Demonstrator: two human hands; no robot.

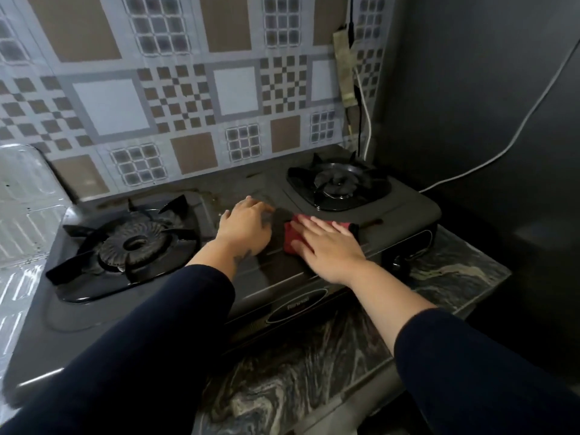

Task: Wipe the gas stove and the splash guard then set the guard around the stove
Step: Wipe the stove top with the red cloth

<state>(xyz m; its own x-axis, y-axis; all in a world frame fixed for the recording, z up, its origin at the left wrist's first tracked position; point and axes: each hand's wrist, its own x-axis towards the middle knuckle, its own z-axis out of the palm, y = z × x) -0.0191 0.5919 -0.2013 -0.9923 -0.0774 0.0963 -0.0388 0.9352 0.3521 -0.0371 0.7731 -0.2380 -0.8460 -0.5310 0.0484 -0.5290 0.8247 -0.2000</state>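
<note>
A dark two-burner gas stove sits on a marbled counter. Its left burner and right burner carry black pan supports. My right hand lies flat, fingers spread, pressing a red cloth onto the stove's middle panel. My left hand rests palm down on the panel just left of the cloth, holding nothing. A shiny foil splash guard stands at the far left, beside the stove's left end.
A patterned tile backsplash runs behind the stove. A dark wall closes the right side, with a white cable hanging across it. The marbled counter edge is in front. A stove knob faces front right.
</note>
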